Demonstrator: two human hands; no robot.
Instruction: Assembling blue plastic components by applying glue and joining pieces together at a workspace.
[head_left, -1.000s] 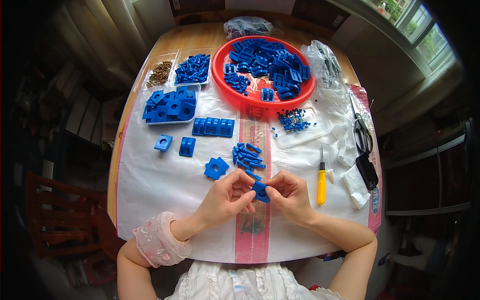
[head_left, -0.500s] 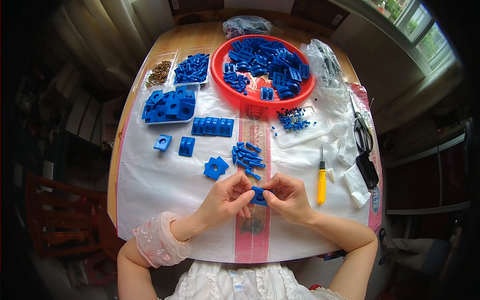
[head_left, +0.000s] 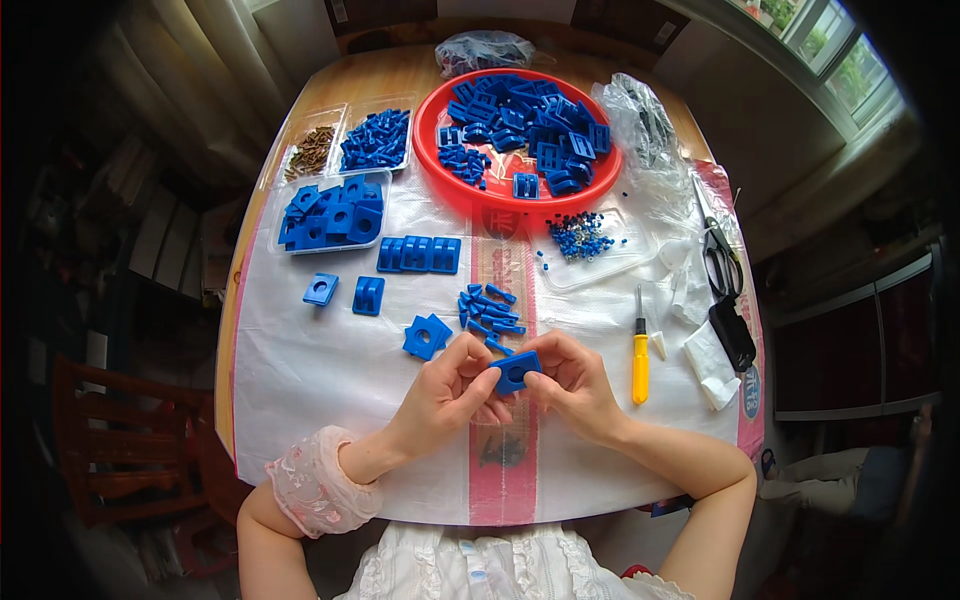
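Blue square plate with round hole (head_left: pixel 526 362): held over the tabletop (head_left: pixel 328 88), mid-width, toward near edge. Left hand (head_left: pixel 446 395) pinches its left end, thumb and fingertips closed on it; right hand (head_left: pixel 580 393) grips its right end likewise. Change over last half second: plate canted, right end swung toward far edge, more of its face showing. Reads as turning within a two-handed grip, not release. Unmoved: loose blue lever pieces (head_left: pixel 488 312) just beyond; yellow-handled screwdriver (head_left: pixel 640 370) toward right edge.
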